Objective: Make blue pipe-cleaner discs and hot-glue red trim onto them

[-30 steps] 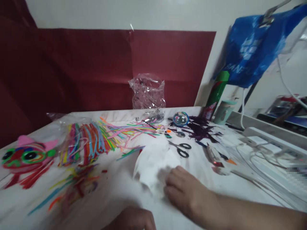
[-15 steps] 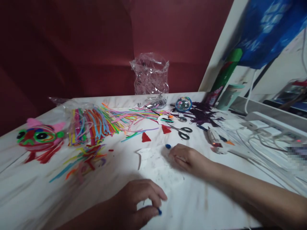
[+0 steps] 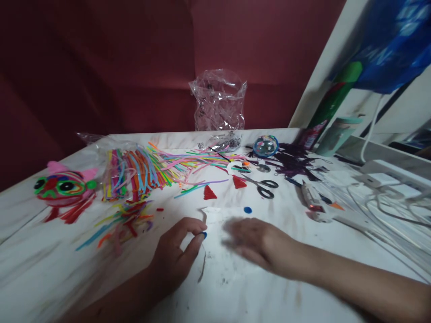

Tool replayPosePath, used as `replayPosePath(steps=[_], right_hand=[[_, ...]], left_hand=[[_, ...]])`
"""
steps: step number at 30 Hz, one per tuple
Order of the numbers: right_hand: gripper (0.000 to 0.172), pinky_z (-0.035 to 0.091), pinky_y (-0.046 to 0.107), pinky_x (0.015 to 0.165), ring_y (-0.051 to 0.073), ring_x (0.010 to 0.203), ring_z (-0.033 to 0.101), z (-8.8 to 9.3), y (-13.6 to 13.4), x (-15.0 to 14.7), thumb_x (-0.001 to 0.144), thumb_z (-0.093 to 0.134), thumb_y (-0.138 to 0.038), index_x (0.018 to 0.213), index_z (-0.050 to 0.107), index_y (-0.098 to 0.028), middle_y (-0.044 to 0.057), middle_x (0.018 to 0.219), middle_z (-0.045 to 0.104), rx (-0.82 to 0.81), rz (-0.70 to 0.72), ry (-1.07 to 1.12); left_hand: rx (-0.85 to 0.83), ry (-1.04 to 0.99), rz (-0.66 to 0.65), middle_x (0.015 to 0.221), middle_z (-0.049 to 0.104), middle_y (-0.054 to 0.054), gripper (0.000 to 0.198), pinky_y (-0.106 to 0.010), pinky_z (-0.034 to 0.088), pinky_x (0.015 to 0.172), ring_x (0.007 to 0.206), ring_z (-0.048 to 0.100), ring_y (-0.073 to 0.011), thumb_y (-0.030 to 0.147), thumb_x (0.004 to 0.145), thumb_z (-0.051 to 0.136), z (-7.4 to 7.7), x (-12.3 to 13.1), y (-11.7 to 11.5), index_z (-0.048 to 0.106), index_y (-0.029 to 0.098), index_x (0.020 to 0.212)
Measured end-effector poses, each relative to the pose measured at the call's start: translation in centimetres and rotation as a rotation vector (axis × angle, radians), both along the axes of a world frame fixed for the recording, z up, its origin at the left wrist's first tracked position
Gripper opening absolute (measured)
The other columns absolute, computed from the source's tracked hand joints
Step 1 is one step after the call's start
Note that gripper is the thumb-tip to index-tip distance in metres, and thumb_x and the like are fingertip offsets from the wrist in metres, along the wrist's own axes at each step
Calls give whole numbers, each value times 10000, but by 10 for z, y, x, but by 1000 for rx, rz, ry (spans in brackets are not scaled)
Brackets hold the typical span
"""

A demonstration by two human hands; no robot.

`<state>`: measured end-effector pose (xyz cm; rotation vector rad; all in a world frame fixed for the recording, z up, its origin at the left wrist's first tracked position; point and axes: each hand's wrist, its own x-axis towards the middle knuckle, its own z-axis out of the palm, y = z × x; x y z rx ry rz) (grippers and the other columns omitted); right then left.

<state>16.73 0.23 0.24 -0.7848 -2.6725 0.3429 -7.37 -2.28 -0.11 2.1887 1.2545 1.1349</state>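
Note:
My left hand point(image 3: 178, 249) pinches a small blue piece point(image 3: 203, 235) between thumb and fingertips; most of it is covered by the fingers. A white paper sheet point(image 3: 213, 258) with faint marks lies under and between my hands. Across the sheet from the left, my right hand point(image 3: 257, 240) is stretched out low, its fingers blurred by motion and with nothing visible in them. Just beyond it, a blue disc point(image 3: 248, 210) rests near the paper's far edge. Further back lie two red felt-like pieces, one red triangle point(image 3: 210, 192) and another point(image 3: 239, 181), beside black-handled scissors point(image 3: 266, 188).
At left are a colourful mask-like figure point(image 3: 63, 188), bagged fuzzy craft stems point(image 3: 131, 175) and loose scraps point(image 3: 126, 220). Behind stand a clear plastic bag point(image 3: 220, 105) and a clear ball point(image 3: 266, 146) by purple shreds point(image 3: 292, 161). A glue gun point(image 3: 311, 197), cables and power strip point(image 3: 390, 179) occupy the right.
My left hand has moved up and away from me with the blue piece, to the paper's left edge. My right hand has drawn back slightly from the blue disc, and its fingers have straightened.

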Motion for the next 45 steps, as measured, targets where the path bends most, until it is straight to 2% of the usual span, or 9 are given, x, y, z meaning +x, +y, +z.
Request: replayPosePath(steps=[5,11,18,24,28,35,37,41,45], right_hand=[[202,485,321,730,205,839,593,12,31,-9,857,422,-131,914,616,-115,140,889,660,27,-152,-15],[202,451,285,565,176,598,578,4,27,-13,850,438,-150,742,609,-138,91,684,656,-30,-202,-134],[239,475,295,706,193,786,624,1,25,4,815,415,-87,921,623,-138,113,890,678,-141,-364,13],[203,454,276,587,161,614,578,-3,4,5,825,435,-132,743,617,-172,56,699,643,-284,-317,-8],[206,454,275,598,156,632,582,-4,-2,10,822,419,-126,802,618,-173,41,720,652,-359,-329,36],[195,409,218,405,137,500,565,-9,-14,8,840,366,-193,783,550,-165,15,567,602,-1046,-396,193],[195,443,235,461,138,533,579,-5,-16,7,832,383,-174,784,571,-165,14,582,603,-920,-372,183],[232,480,337,758,194,842,606,-2,-3,5,819,422,-118,944,614,-154,95,890,666,-332,-262,208],[246,477,349,782,214,899,578,-6,4,0,831,419,-108,957,627,-145,119,908,657,-185,-70,158]], left_hand=[[-1,249,-141,974,654,-83,130,-303,469,805,923,600,-186,144,822,427,-17,5,5,544,183,780],[106,380,-1,814,641,-72,130,-406,440,834,844,588,-219,129,804,425,-17,-3,18,547,173,806],[232,339,-159,977,641,-102,125,-325,478,811,957,582,-191,88,839,415,-20,9,1,504,173,813],[219,492,-32,918,652,-98,143,-461,438,865,878,589,-225,64,800,418,-22,5,12,498,171,750],[195,349,3,917,646,-107,116,-365,485,760,853,591,-206,135,848,408,-17,3,10,518,155,877],[65,349,-331,995,656,-67,127,-387,393,937,980,574,-190,98,815,428,-24,12,9,523,176,846],[54,279,-291,960,649,-63,133,-374,405,914,938,578,-180,123,828,418,-25,10,12,527,174,885],[-40,195,-179,920,621,-71,218,-321,452,790,883,566,-179,172,844,401,-25,8,13,533,162,1018],[-205,104,-115,875,615,-63,227,-315,431,763,844,556,-184,221,841,410,-19,9,12,562,158,998]])
